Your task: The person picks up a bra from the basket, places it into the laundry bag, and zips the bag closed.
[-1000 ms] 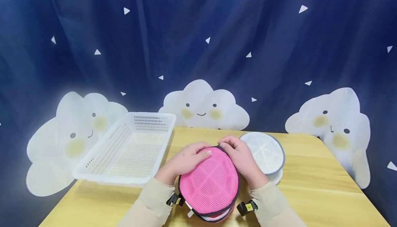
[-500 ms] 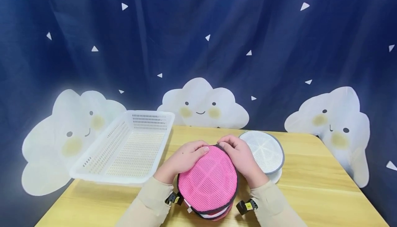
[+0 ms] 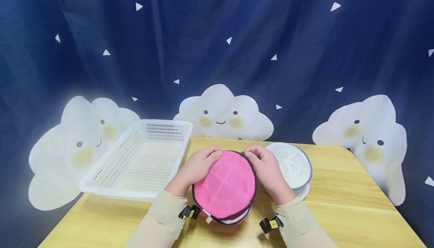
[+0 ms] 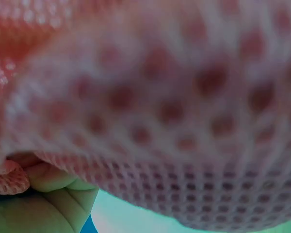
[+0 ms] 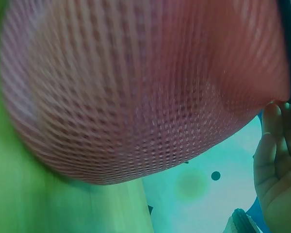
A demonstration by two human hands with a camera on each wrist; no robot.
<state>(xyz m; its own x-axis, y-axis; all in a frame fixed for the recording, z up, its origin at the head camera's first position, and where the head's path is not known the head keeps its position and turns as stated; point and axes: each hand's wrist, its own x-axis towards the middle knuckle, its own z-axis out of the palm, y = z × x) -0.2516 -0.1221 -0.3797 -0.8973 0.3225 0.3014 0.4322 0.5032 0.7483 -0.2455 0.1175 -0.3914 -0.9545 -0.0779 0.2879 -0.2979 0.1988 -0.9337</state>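
Observation:
A round pink mesh laundry bag (image 3: 225, 187) with black trim is tilted between my hands at the middle of the table. My left hand (image 3: 198, 169) holds its upper left edge, thumb on the pink face and fingers behind. At the upper right of the black trim, my right hand (image 3: 266, 169) pinches the edge. Red and white show at the gap along the lower rim, beside a small white tag (image 3: 209, 219). In the left wrist view, mesh fills most of the picture and the left fingers (image 4: 53, 182) grip a fold. The bag's rounded mesh body (image 5: 150, 111) bulges in the right wrist view.
A white perforated plastic basket (image 3: 135, 194) stands at the left of the wooden table (image 3: 352, 203). Right of my right hand lies a white round mesh bag (image 3: 293, 165) with grey trim, over another white piece (image 3: 302, 191). A blue cloud-print curtain (image 3: 217, 33) hangs behind.
The pink bag has risen slightly in the head view, away from me, with both hands still on it. My right hand has shifted a little to the right.

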